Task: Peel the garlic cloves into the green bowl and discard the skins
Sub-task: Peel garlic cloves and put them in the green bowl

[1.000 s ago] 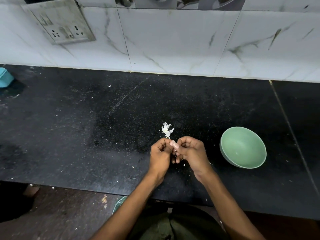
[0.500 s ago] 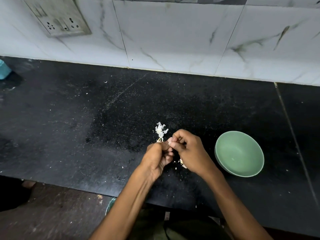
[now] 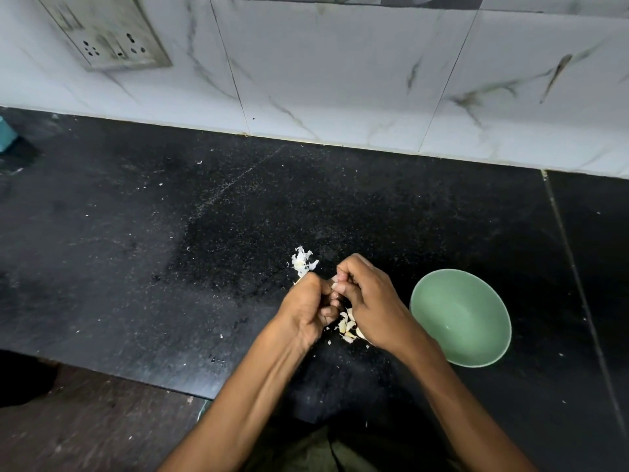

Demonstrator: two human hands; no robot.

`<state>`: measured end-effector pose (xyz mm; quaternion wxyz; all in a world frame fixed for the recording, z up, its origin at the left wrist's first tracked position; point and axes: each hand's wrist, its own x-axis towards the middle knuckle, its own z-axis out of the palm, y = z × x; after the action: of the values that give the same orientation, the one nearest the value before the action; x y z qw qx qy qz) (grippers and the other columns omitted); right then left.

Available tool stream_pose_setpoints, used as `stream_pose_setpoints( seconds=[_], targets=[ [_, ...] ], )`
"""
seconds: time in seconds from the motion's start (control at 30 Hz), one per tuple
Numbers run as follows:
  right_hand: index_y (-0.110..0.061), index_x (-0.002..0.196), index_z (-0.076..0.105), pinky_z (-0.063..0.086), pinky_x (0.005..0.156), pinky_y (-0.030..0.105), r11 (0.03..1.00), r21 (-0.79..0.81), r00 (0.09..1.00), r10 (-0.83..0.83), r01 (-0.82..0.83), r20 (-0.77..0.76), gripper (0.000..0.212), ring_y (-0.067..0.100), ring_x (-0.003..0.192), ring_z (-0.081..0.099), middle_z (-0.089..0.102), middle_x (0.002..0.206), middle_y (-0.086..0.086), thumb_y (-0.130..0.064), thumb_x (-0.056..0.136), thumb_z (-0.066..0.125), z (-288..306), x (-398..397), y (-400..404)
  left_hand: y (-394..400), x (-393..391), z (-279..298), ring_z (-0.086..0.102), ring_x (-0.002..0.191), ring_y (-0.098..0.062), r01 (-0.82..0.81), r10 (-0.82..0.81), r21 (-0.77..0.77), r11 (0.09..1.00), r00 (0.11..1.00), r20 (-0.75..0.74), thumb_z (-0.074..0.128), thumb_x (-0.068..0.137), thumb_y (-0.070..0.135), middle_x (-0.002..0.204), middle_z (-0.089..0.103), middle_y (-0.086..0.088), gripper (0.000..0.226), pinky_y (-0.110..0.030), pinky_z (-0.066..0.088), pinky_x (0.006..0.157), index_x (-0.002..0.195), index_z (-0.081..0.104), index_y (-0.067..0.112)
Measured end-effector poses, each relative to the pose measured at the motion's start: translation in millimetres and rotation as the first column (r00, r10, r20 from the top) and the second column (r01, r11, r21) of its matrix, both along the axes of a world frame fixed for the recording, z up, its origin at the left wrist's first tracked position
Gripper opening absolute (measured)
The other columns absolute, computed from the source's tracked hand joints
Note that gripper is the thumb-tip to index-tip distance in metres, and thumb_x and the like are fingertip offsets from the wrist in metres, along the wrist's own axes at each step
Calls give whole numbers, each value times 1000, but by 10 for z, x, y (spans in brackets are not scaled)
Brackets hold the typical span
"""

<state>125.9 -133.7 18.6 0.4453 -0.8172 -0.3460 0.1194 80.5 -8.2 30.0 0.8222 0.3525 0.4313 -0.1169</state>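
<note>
Here, at a dark kitchen counter, two bare hands work close together over garlic.

Garlic clove: hidden between the fingertips of both hands; its colour and how much skin it carries cannot be told.
Skins by the left hand: a small heap of skins, white, papery and crumpled, lies on the counter just beyond the left knuckles.
Skins under the hands: a second scatter of peelings, pale cream and curled, lies on the counter between the two wrists, partly under the right hand.
Left hand: the left hand is curled into a loose fist, fingers folded inward and pressed together, their tips meeting the right hand's; what they pinch is hidden.
Right hand: the right hand is also curled, thumb and forefinger brought together in a pinch at the point where the hands touch.
Green bowl: the green bowl, pale, smooth and round, stands upright just to the right of the right hand; no cloves show inside it.
Counter: the counter is black speckled stone, dotted with tiny white flecks.
Wall: the wall behind is white marbled tile.
Socket plate: a socket plate is fixed at the upper left.
</note>
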Motion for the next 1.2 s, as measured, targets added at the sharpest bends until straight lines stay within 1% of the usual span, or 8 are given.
stream_pose_setpoints(
  seconds=[0.2,0.4,0.5,0.6,0.7,0.77,0.93,1.2],
  targets=[
    [-13,95,49,49,77,39,995,95,1000,28,-26,-14,15,19,89,54,48,95,-7,2,98,52,-3,-26,17,-9,-26,70,37,41,-5,-34,34,-123,992,999,-4,25,87,-6,56,41,-1,34,-10,22,30,74,54,8],
    [-8,93,55,51,74,26,979,200,999,-17,23,-35,13,15,81,61,53,95,-2,5,98,57,-4,-21,90,30,-81,63,40,44,-6,-134,138,-158,978,990,14,28,90,-6,58,46,-3,32,-11,29,31,80,57,2],
    [-11,97,64,55,75,28,951,252,980,-150,180,-132,12,14,82,64,63,91,-9,-2,93,71,-26,-36,135,-37,-95,18,43,48,-8,-230,226,48,972,971,84,37,92,-8,61,51,-4,28,-14,32,35,81,62,2],
    [-15,98,75,56,66,25,912,252,926,-249,323,-285,12,12,79,69,70,87,-8,-6,90,77,-25,-106,168,-104,-121,-86,43,55,-14,-331,247,375,866,935,255,54,96,-2,61,55,-7,29,-20,36,46,69,64,5],
    [-18,93,80,50,49,28,888,250,859,-246,385,-449,11,15,63,69,74,80,0,-8,92,76,-39,-185,175,-70,-152,-194,51,62,-20,-427,211,566,705,889,407,70,94,16,67,60,-12,21,-32,45,57,76,68,6],
    [-17,92,81,51,48,34,870,249,803,-236,426,-547,12,24,57,66,75,75,6,-7,92,74,-43,-214,182,-52,-187,-238,55,61,-23,-426,143,658,621,887,439,72,93,24,70,65,-15,18,-42,48,58,79,69,13],
    [-8,88,82,48,44,30,838,246,728,-234,487,-645,14,22,53,62,72,68,13,2,91,71,0,-247,211,-65,-276,-295,57,56,-39,-427,7,758,493,873,487,70,95,19,69,65,-12,14,-51,49,51,81,68,20],
    [-10,85,81,48,39,27,827,282,674,-149,485,-723,20,17,52,60,71,65,12,6,89,70,137,-307,214,-40,-322,-293,60,64,-26,-501,-83,800,328,829,553,67,94,9,76,63,-1,12,-48,48,55,83,68,14]
  ],
)
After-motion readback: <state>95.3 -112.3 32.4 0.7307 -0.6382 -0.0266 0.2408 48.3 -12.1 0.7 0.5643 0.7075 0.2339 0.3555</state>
